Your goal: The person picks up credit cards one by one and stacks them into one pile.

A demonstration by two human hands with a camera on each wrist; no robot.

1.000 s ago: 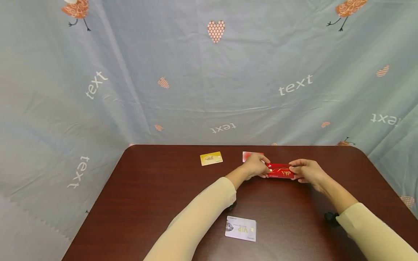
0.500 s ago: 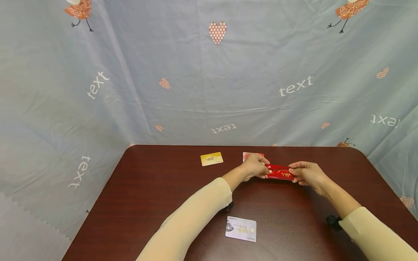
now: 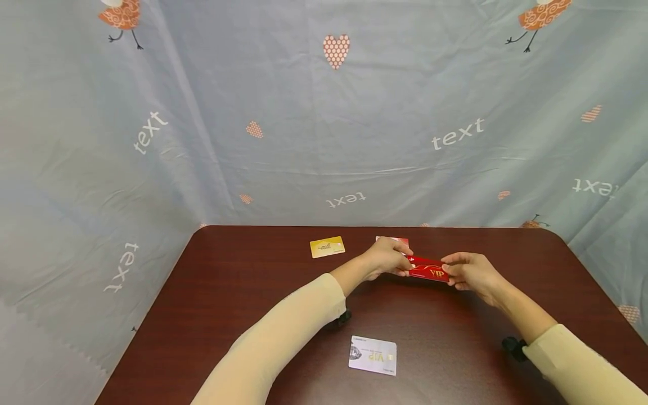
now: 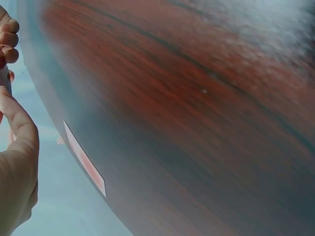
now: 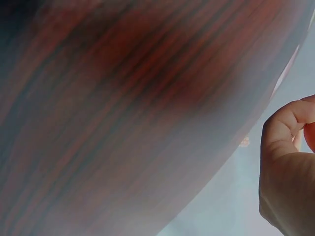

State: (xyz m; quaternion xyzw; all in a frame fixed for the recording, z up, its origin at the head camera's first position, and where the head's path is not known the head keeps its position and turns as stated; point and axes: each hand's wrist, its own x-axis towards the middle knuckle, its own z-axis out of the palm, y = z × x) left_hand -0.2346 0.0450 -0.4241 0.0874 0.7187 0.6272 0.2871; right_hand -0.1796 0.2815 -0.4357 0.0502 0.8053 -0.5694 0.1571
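Between my two hands, in the head view, is a red VIP card (image 3: 428,269) with gold lettering, tilted and seemingly raised off the tabletop. My left hand (image 3: 387,259) pinches its left end, and my right hand (image 3: 471,273) pinches its right end. Behind the left hand lies a red-and-white card (image 3: 400,241), partly covered by it. The left wrist view has the left hand (image 4: 17,152) at its left edge; the right hand (image 5: 288,162) shows at the right edge of the right wrist view.
On the dark wooden table (image 3: 243,292), a yellow card (image 3: 327,247) lies near the far edge. A silver-white VIP card (image 3: 373,355) lies nearer the front. A blue-grey patterned curtain (image 3: 304,112) hangs behind and beside the table.
Both hands have shifted slightly left with the red VIP card held between them. The card's right end has dipped a little. The other cards stay where they were.
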